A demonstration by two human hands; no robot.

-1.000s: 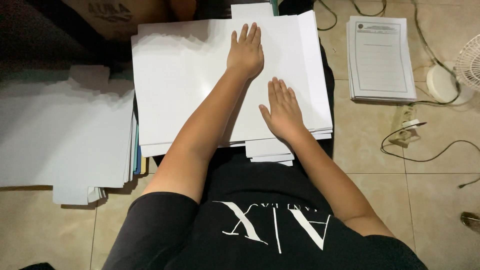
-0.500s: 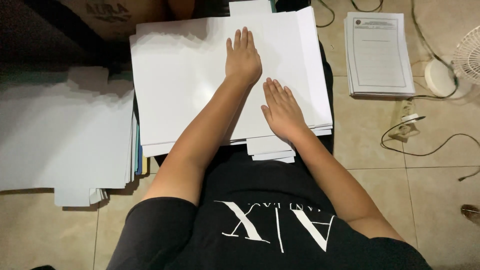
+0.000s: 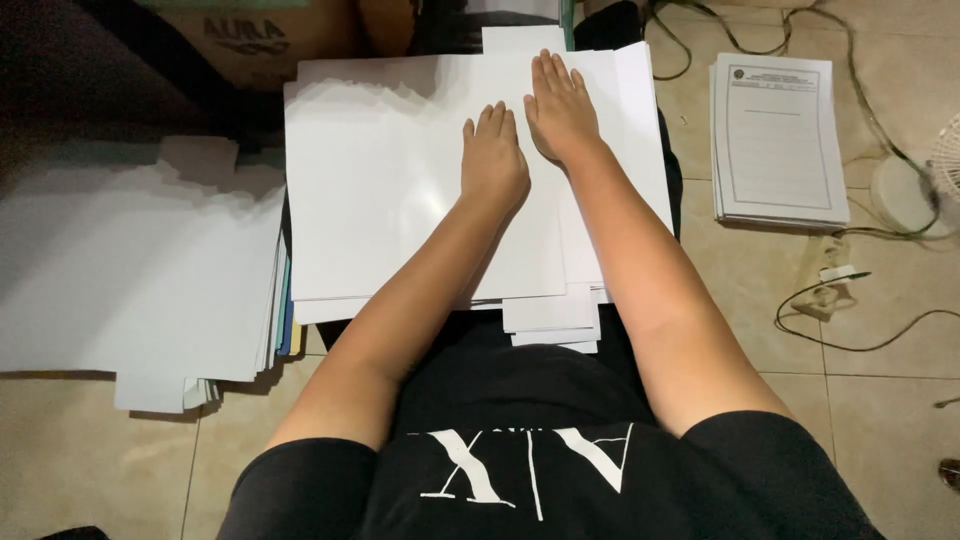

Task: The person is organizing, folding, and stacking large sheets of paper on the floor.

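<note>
Both hands lie flat on a big white sheet (image 3: 400, 200) in the person's lap — left hand (image 3: 493, 160) and right hand (image 3: 560, 110) side by side, fingers straight and close together, gripping nothing. More paper (image 3: 130, 280) is stacked left of the fingers, printed pages (image 3: 775, 140) to their right.

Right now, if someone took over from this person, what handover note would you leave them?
Left hand: flat, palm down on the top white sheet, holding nothing.
Right hand: flat beside it, a little farther up, also pressing paper.
The sheet tops an uneven stack in front of the person. A second white stack lies to the left; a printed stack lies on the floor tiles to the right.
Done: top sheet laid down. Left: stack edges still ragged.
</note>
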